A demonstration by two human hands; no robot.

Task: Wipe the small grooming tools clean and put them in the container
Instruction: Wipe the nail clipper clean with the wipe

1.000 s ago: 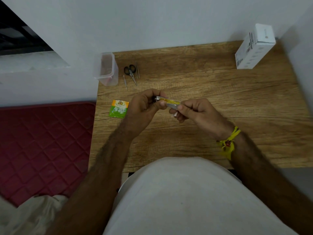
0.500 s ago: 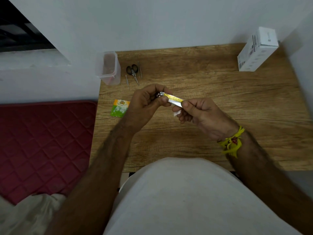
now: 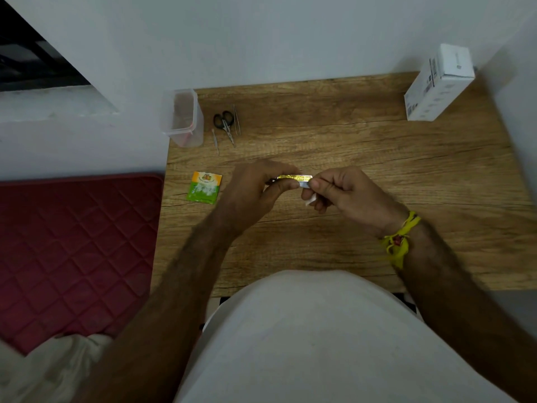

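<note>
Pinching opposite ends, the left hand (image 3: pixel 255 187) and right hand (image 3: pixel 345 193) hold the gold nail clipper (image 3: pixel 293 178) above the table (image 3: pixel 348 146) — rigid, light, probably slick (a white wipe (image 3: pixel 309 200) shows under the right fingers); farther back wait scissors (image 3: pixel 226 123) and the clear container (image 3: pixel 183 117).

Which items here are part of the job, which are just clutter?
In play: nail clipper held by left hand and right hand, white wipe, scissors, tweezers, thin metal pick, clear container.
Lying about: green sachet, white box, red mat.
</note>
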